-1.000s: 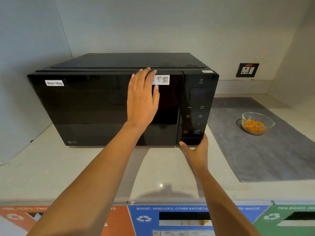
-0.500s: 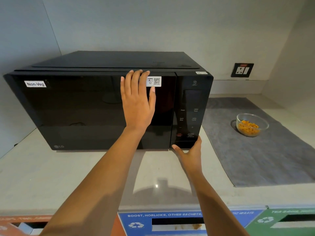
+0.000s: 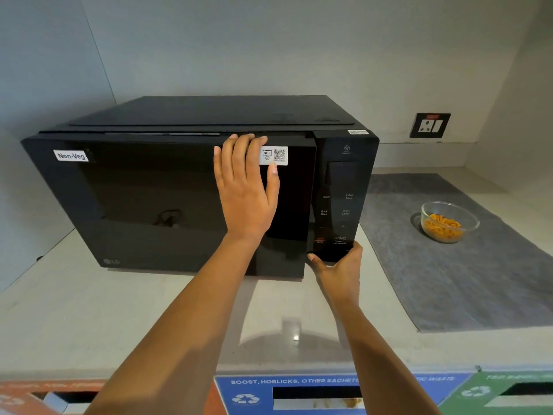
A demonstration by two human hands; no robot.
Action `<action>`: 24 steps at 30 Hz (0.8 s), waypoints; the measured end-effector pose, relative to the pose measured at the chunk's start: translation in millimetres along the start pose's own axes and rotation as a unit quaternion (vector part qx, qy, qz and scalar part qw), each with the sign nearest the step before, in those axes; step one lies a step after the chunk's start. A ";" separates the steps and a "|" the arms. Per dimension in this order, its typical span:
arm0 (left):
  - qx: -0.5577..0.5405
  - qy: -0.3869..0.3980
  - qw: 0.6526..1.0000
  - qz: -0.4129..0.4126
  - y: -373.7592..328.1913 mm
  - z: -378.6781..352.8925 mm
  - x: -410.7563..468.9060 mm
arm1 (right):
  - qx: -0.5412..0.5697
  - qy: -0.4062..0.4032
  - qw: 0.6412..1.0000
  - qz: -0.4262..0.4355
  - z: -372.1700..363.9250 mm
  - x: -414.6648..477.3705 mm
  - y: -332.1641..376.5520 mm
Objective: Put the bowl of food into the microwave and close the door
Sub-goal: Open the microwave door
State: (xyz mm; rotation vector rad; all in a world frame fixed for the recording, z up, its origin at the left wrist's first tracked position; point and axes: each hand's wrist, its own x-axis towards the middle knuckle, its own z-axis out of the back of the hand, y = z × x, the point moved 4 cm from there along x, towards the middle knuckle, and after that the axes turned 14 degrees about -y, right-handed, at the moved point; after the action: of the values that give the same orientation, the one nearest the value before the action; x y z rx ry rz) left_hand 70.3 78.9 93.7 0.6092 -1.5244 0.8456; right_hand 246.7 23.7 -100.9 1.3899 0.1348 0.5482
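Note:
A black microwave [image 3: 344, 175] stands on the pale counter. Its glass door [image 3: 143, 205] has swung slightly ajar at its right edge. My left hand [image 3: 245, 190] lies flat on the door, its fingertips hooked over the door's top edge beside a QR sticker. My right hand [image 3: 339, 266] grips the bottom of the control panel, thumb in front and fingers underneath. A clear glass bowl of orange food [image 3: 449, 221] sits on a grey mat [image 3: 478, 280] to the right, apart from both hands.
The counter [image 3: 104, 310] sits in a walled alcove. A wall socket [image 3: 430, 125] is behind the mat. Labelled recycling bin slots [image 3: 317, 396] run along the counter's front edge below my arms.
The door, shut before, has come ajar at its right edge. My left fingers now curl over its top edge. The right hand stays at the panel's bottom.

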 end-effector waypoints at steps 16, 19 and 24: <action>0.017 0.045 0.999 0.002 -10.4 62.4 31.9 | -0.221 0.049 0.973 0.029 24.3 -33.9 -10.2; 0.037 0.049 0.998 -0.015 -13.7 79.0 37.1 | -0.273 0.052 0.960 0.042 29.2 -40.6 -10.9; 0.041 0.053 0.997 -0.029 -18.2 109.6 48.0 | -0.299 0.060 0.951 0.051 33.1 -47.7 -10.5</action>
State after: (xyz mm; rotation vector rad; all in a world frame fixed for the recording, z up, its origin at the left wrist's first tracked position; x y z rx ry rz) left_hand 12.2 -14.9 143.4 0.6556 -1.3746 0.8861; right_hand 221.7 -27.8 -115.2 0.7744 -0.0085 0.6915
